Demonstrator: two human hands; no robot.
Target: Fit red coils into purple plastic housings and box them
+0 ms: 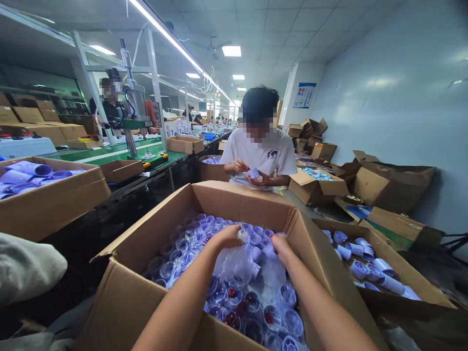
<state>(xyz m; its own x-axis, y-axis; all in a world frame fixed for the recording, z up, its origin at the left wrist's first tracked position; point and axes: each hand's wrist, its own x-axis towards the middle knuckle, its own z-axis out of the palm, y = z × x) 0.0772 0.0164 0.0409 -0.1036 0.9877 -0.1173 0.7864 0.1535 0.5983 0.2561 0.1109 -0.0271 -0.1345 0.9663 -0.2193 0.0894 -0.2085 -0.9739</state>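
A large cardboard box point(139, 282) in front of me holds many purple plastic cylinders point(292, 321), some with red parts inside. Both my arms reach into it. My left hand point(229, 236) is closed on a crumpled clear plastic bag point(232, 263). At the other side of the bag, my right hand point(280, 243) has its fingers closed on the plastic near the box's right wall. Purple pieces point(256, 253) show between my hands, in or behind the film. The bag hides part of the pieces below it.
Across from me a person in a white shirt point(261, 156) holds a purple cylinder. To the right stands a shallow box of purple cylinders point(383, 273); another such box point(54, 200) is at left. A press machine point(135, 107) stands over a green conveyor point(91, 155).
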